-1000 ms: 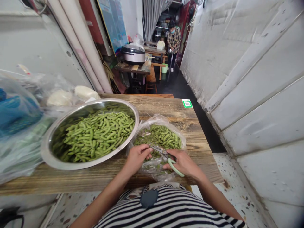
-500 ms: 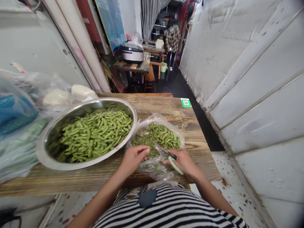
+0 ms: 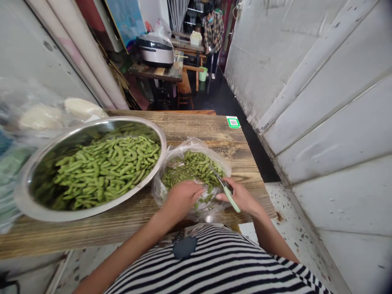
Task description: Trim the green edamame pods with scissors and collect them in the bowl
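In my right hand is a pair of scissors with pale green handles, its blades pointing up and left over a clear plastic bag. The bag lies with its mouth spread wide, holding green soybean pods and small trimmings. Above the near side of the bag is my left hand, its fingers curled together; whatever they pinch is hidden. To the left stands a large steel basin heaped with plump green pods.
Bags with pale contents sit left of the basin on the wooden table. A QR-code card lies at its far right corner. Beyond are a rice cooker, a green bucket and a person holding a metal bowl.
My left hand has moved from a raised pinch down toward the pods, its back now turned up. The scissors have swung to point farther up. The whole view has shifted slightly.
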